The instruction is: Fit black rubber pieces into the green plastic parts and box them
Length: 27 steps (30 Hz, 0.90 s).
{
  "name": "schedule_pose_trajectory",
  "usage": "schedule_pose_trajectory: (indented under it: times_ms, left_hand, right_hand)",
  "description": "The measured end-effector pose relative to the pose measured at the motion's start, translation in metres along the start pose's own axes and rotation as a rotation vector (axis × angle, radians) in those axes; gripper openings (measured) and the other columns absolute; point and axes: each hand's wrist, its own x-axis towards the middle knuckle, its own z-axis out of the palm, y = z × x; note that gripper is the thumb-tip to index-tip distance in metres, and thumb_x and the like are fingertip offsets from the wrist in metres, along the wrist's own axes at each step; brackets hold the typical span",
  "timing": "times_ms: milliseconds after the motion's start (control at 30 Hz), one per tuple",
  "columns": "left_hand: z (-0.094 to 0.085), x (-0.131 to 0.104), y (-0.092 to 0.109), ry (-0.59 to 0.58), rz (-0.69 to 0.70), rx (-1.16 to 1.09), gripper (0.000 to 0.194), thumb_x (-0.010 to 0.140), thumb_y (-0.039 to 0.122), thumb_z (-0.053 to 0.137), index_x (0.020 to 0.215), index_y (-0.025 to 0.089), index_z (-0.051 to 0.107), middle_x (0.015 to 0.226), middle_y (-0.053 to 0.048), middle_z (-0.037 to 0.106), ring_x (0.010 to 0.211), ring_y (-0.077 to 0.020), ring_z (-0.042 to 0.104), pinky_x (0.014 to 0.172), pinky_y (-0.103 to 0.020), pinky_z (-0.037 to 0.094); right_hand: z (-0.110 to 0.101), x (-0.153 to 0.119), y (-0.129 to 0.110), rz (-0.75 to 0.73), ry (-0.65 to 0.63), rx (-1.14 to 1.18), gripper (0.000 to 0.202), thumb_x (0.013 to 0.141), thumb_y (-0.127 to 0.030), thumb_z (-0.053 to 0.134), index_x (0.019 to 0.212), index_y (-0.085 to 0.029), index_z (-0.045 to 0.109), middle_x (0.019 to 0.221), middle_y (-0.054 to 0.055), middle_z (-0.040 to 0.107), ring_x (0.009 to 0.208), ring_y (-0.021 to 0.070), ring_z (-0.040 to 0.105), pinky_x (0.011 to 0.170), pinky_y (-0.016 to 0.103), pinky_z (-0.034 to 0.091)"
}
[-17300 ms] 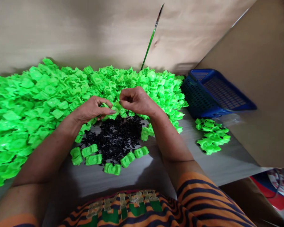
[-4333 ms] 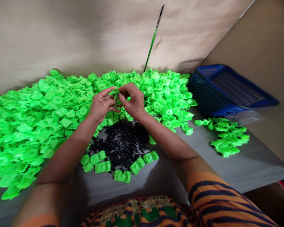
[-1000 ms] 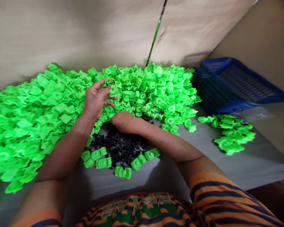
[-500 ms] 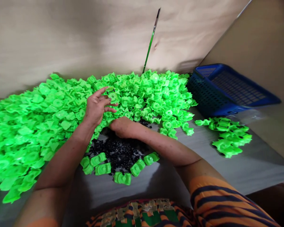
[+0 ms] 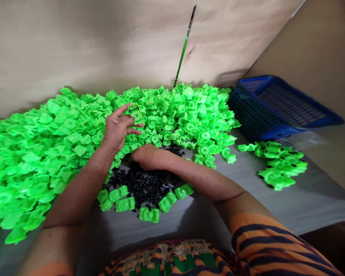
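Between the thumb and fingers of my left hand is a green toy car body, its hollow underside facing me with one black axle across its upper end. My right hand is closed and reaches down at the far edge of a heap of small black wheel axles; its fingertips are hidden, so I cannot make out what they hold. Along the near side of the black heap lie several green car bodies, top side up.
A big pile of green car bodies runs along the back and left of the grey table. At right stand a blue plastic basket and a small group of cars with black wheels. A thin green stick leans against the wall.
My right hand has shifted very slightly left and up by the black axles. My left hand still holds the car body in nearly the same place.
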Motion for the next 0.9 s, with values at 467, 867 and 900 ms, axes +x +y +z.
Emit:
schedule_pose_trajectory:
  times_ms: [467, 867, 900]
  left_hand:
    - [-0.003, 0.002, -0.002, 0.012, 0.019, 0.013, 0.049, 0.077, 0.022, 0.078, 0.125, 0.019, 0.069, 0.065, 0.007, 0.056, 0.06, -0.0182, 0.074, 0.05, -0.024, 0.06]
    - [0.001, 0.0, 0.001, 0.017, -0.003, 0.011, 0.052, 0.074, 0.017, 0.072, 0.126, 0.018, 0.068, 0.068, 0.005, 0.063, 0.057, -0.0174, 0.073, 0.046, -0.023, 0.059]
    - [0.001, 0.0, 0.001, 0.015, -0.007, 0.01, 0.055, 0.074, 0.017, 0.072, 0.129, 0.018, 0.067, 0.071, 0.005, 0.066, 0.057, -0.0169, 0.073, 0.046, -0.023, 0.059]
  right_hand:
    - [-0.003, -0.004, 0.007, -0.038, 0.018, 0.04, 0.035, 0.099, -0.009, 0.053, 0.127, -0.01, 0.075, 0.12, 0.018, 0.079, 0.109, 0.0289, 0.077, 0.08, 0.032, 0.055]
    - [0.0, -0.003, 0.006, -0.034, 0.024, 0.021, 0.033, 0.099, -0.009, 0.056, 0.124, -0.01, 0.078, 0.11, 0.018, 0.081, 0.104, 0.0282, 0.077, 0.077, 0.032, 0.052]
    - [-0.003, -0.006, 0.009, -0.039, 0.035, 0.034, 0.032, 0.098, -0.01, 0.058, 0.122, -0.01, 0.079, 0.109, 0.018, 0.082, 0.101, 0.0268, 0.077, 0.075, 0.031, 0.049]
